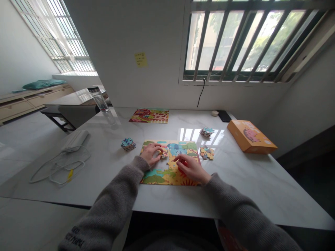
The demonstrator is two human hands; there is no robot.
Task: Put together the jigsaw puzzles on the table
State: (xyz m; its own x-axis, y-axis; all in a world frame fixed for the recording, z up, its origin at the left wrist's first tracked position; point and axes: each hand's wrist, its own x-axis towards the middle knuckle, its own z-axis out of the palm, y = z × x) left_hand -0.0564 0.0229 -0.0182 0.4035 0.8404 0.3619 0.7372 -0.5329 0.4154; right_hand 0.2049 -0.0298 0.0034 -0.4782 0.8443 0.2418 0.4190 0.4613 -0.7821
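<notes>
Head view, single frame. Jigsaw puzzle (pixel 180 150) lies flat on the white glossy table (pixel 110 164), near the front edge and straight ahead of the person. It is a rectangular picture, mostly assembled: blue animal shape and green foliage along the top, yellow-orange ground below, green bushes at lower left. Left hand (pixel 151 153) rests on the upper-left part of the puzzle, fingers bent, tips touching a small piece (pixel 164 152) by the centre gap; whether it pinches that piece cannot be told. Right hand (pixel 191 169) lies on the lower-right part, fingers close together and laid down on the surface, nothing seen in its grasp. Both arms in grey knit sleeves. Loose pieces (pixel 206 152) sit just beside the right edge of the puzzle; a small stack (pixel 128 144) lies left of it, another stack (pixel 207 131) behind. Orange box (pixel 250 136) well to the right. A second, finished puzzle (pixel 149 115) lies at the far side.
</notes>
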